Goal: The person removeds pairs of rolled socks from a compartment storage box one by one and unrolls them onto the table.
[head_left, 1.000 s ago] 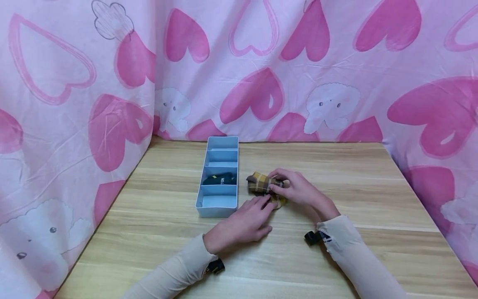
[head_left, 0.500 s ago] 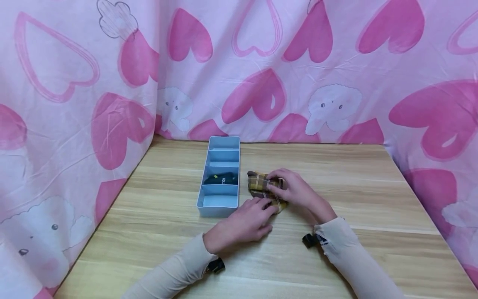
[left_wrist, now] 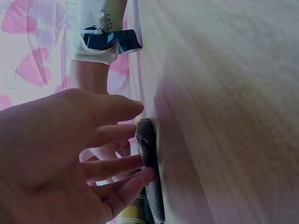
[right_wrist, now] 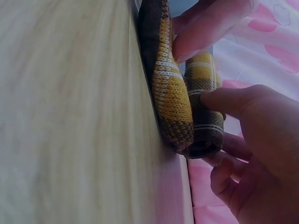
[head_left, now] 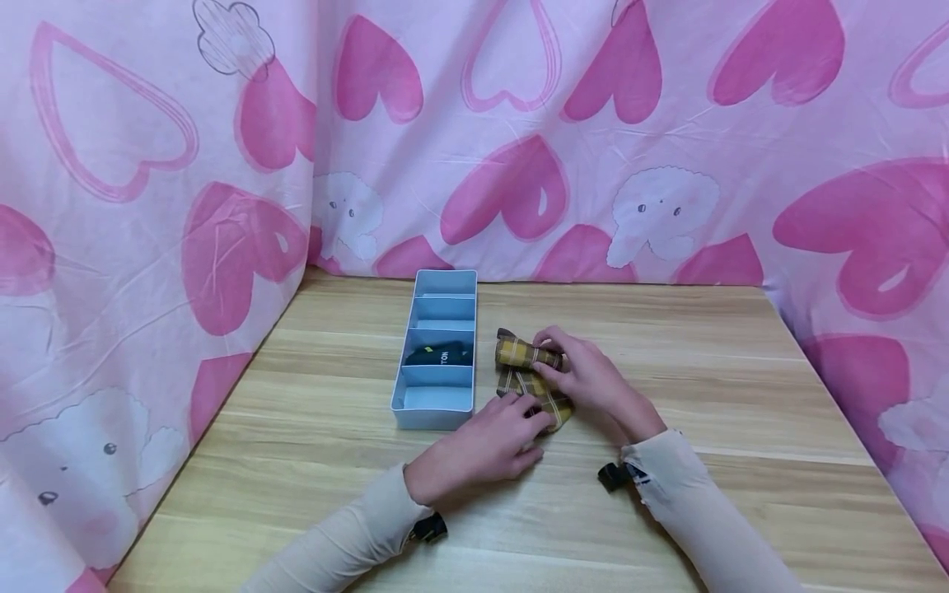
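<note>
A yellow-and-brown plaid knitted sock (head_left: 535, 389) lies on the table to the right of the box, its far part folded into a roll (right_wrist: 203, 74). My right hand (head_left: 589, 371) pinches the right end of that roll between thumb and fingers; the thumb presses on its near side in the right wrist view. On the flat near part of the sock rest the fingertips of my left hand (head_left: 493, 436), its fingers loosely extended and the thumb apart from the cloth. From the left wrist view, the left palm (left_wrist: 42, 154) hides much of the sock.
A pale blue box (head_left: 433, 420) with several compartments stands left of the sock, close to the left hand. A dark green sock (head_left: 430, 354) with light lettering sits in one compartment. Pink heart-patterned curtains (head_left: 504, 189) border the wooden table (head_left: 296, 461) at the back and sides.
The far part of the plaid sock has been turned into a tighter roll, baring more of the flat part in front of it. Both hands have shifted only slightly.
</note>
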Demonstrator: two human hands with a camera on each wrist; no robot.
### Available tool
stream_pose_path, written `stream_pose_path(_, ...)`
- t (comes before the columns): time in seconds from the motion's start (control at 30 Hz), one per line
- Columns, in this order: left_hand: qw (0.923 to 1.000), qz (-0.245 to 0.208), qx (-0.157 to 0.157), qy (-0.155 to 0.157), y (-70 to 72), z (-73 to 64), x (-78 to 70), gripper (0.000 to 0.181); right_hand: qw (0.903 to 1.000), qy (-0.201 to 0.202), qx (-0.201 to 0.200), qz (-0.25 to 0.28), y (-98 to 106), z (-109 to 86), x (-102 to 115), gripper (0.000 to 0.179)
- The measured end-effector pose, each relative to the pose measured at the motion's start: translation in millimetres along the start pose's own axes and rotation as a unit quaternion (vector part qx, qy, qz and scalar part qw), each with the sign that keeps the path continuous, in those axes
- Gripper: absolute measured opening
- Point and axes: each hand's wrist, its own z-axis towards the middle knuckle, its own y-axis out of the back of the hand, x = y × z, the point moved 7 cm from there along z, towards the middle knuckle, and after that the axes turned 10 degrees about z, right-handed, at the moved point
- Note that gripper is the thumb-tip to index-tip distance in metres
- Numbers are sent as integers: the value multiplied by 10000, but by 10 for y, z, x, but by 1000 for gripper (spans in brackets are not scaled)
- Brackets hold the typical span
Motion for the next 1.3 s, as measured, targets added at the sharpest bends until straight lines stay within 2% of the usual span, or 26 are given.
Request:
stream_pose_path(0.23, 9997, -7, -245, 14, 1, -6, 21, 43, 9994, -185, -127, -275, 14, 46, -12, 28)
stream_pose_path(0.37, 9995, 42, -314, 17, -8, -1, 19, 43, 9976, -94, -388, -558, 26, 81, -12, 31)
stream_pose_path(0.53, 9994, -18, -357, -43, -39, 11, 9, 43, 9958, 35, -585, -700, 45, 109, 5, 26)
stream_pose_path(0.63, 9994, -33, -337, -43, -62, 15, 9, 44, 9957, -40, -432, -821, 28, 109, -1, 27)
stream_pose_path(0.77, 9995, -99, -304, -16, -76, 19, 13, 44, 9955, -127, -168, -919, -8, 121, 4, 37)
stream_pose_path(0.93, 9987, -430, -261, 67, -86, 14, 18, 44, 9952, -162, -103, -955, -10, 151, 5, 40)
stream_pose_path(1.13, 9972, -659, -216, 280, -90, -5, 51, 42, 9981, -270, -75, -548, 38, 219, -61, 39)
stream_pose_path(1.3, 9986, -428, -250, 207, -80, -2, 44, 40, 9990, -319, 119, 287, 69, 280, -138, 34)
